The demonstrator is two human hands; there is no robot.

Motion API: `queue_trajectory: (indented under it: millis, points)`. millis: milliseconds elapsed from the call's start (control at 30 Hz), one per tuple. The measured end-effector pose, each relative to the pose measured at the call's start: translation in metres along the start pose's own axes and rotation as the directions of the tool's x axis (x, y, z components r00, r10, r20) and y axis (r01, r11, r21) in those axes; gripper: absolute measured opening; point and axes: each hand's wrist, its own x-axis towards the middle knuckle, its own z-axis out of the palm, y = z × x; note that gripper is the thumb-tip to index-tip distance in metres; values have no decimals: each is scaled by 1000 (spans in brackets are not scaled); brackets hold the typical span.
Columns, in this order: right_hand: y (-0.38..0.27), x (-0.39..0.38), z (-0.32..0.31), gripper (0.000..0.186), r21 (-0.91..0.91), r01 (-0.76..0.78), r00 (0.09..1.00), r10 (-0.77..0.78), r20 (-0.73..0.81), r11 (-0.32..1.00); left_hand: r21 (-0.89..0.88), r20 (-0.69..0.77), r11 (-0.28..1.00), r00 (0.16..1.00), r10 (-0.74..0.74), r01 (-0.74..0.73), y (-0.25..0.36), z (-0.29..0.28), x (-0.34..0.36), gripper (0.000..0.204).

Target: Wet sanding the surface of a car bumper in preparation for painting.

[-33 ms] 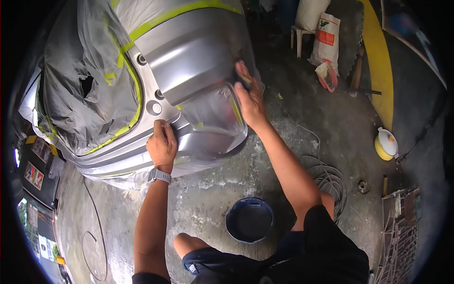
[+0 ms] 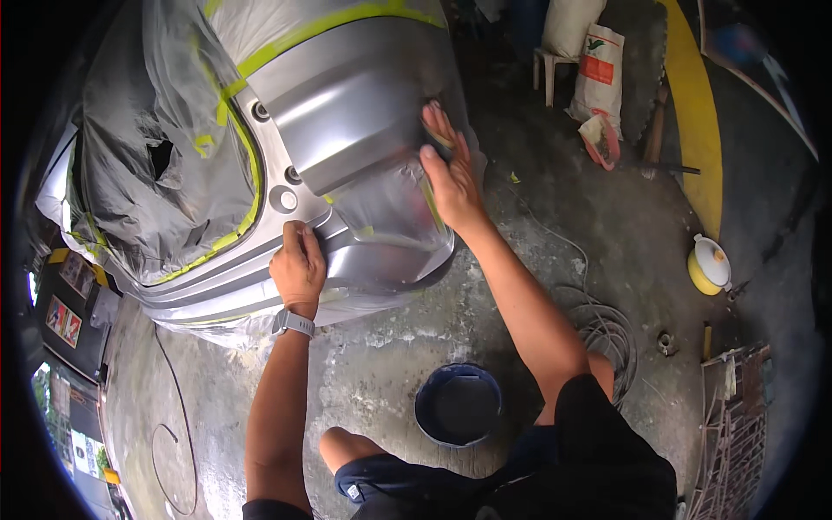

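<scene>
A silver-grey car body panel [image 2: 334, 108] with a curved ridge fills the upper middle. Against its right edge lies my right hand [image 2: 455, 178], fingers stretched along the surface and the thumb apart. A thin pad with a tan edge [image 2: 439, 139] shows between thumb and fingers; most of it is hidden. Below is a recess covered with clear plastic film [image 2: 386, 204]. My left hand [image 2: 297, 264], with a grey watch [image 2: 293, 323] on its wrist, rests on the door sill [image 2: 260, 282]. Its fingers are bent and together; anything in them is hidden.
Masking film [image 2: 195, 186] and yellow-green tape [image 2: 251, 61] cover the door opening. A dark tub of liquid [image 2: 458, 405] stands between my legs. To the right are a coiled hose [image 2: 607, 342], a yellow pot [image 2: 709, 267], a sack [image 2: 598, 74] and a metal rack [image 2: 732, 425].
My right hand has shifted slightly left and upward along the panel, with the pad under it. My left hand stays at the sill.
</scene>
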Motion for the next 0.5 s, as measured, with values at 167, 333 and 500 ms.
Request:
queue_trajectory:
  millis: [167,333,500]
  points:
    - [-32,72,-4,59,311,-232,968,249,-15,922,34,-10,999,1000,7,-7,0,1,1,8]
    - [-80,70,5,58,-245,244,970,-240,48,938,35,-37,999,999,1,0,-1,2,2,9]
    - [-75,42,-4,58,-334,237,970,-205,128,912,50,-8,999,1000,-14,14,2,0,0,10]
